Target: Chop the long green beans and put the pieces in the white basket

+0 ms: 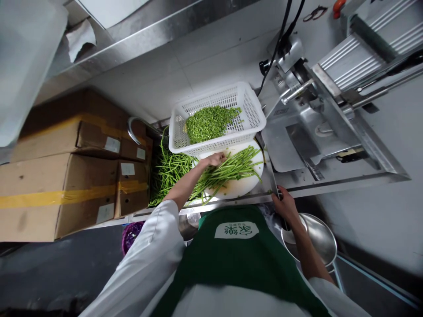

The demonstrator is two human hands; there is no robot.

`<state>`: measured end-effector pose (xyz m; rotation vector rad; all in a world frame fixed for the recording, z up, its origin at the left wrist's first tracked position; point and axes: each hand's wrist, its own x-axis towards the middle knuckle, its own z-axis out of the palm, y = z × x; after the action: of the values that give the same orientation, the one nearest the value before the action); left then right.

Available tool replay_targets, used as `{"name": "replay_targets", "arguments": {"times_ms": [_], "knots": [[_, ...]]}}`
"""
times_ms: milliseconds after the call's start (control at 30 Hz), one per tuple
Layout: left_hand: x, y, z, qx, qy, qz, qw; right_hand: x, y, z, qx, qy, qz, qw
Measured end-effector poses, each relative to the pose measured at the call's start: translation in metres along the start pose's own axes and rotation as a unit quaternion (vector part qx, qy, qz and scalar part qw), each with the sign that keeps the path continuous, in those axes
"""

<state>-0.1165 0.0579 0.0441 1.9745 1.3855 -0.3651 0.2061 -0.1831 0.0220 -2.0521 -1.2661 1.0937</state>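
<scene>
A bundle of long green beans (236, 166) lies across a round white cutting board (243, 188), tips toward the upper right. My left hand (214, 159) is closed on the bundle at its upper left edge; the fingertips are partly hidden. Off the board's right side, at the counter's front edge, my right hand (284, 205) grips the dark handle of a knife (270, 174). Its wide grey blade points away from me, beside the board. More whole long beans (170, 169) are heaped to the left, partly under my left forearm.
Behind the board stands a white perforated basket (254, 108) of chopped green pieces (209, 124). Cardboard boxes (89, 189) are stacked at left, a metal slicing machine (317, 114) stands at right. A steel pot (322, 240) sits below the counter edge; a steel shelf (148, 33) runs above.
</scene>
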Motion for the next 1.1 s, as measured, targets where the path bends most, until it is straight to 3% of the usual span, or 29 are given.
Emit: {"name": "replay_targets", "arguments": {"times_ms": [100,233,333,500,567,633,733,833,933,1100], "knots": [[-0.009,-0.006,-0.018,-0.067,0.021,0.056,0.996,0.002,0.001,0.001,-0.003,0.004,-0.008,1.000],[-0.040,0.001,-0.035,-0.044,0.111,0.124,0.985,0.004,-0.004,0.001,-0.009,0.005,-0.013,1.000],[-0.073,0.010,-0.044,-0.019,0.186,0.121,0.975,0.004,-0.010,0.001,-0.015,0.000,-0.005,1.000],[-0.114,0.011,-0.053,-0.070,0.246,0.098,0.962,0.006,-0.013,0.003,-0.017,-0.010,-0.014,1.000],[-0.118,0.006,-0.041,-0.084,0.290,0.082,0.950,0.008,-0.014,0.004,-0.023,-0.010,-0.012,1.000],[-0.118,-0.001,-0.017,-0.074,0.319,0.069,0.942,0.009,-0.015,0.006,-0.024,-0.014,-0.009,1.000],[-0.120,-0.014,0.027,-0.022,0.247,0.047,0.968,0.010,-0.016,0.007,-0.020,-0.021,-0.006,1.000],[-0.130,-0.024,0.054,0.065,0.164,0.004,0.984,0.012,-0.016,0.008,-0.020,-0.029,0.000,0.999],[-0.140,-0.022,0.058,0.131,0.158,-0.021,0.978,0.015,-0.016,0.009,-0.021,-0.042,0.006,0.999],[-0.137,0.003,0.043,0.103,0.205,0.042,0.972,0.019,-0.018,0.008,-0.050,-0.045,-0.009,0.998]]}}
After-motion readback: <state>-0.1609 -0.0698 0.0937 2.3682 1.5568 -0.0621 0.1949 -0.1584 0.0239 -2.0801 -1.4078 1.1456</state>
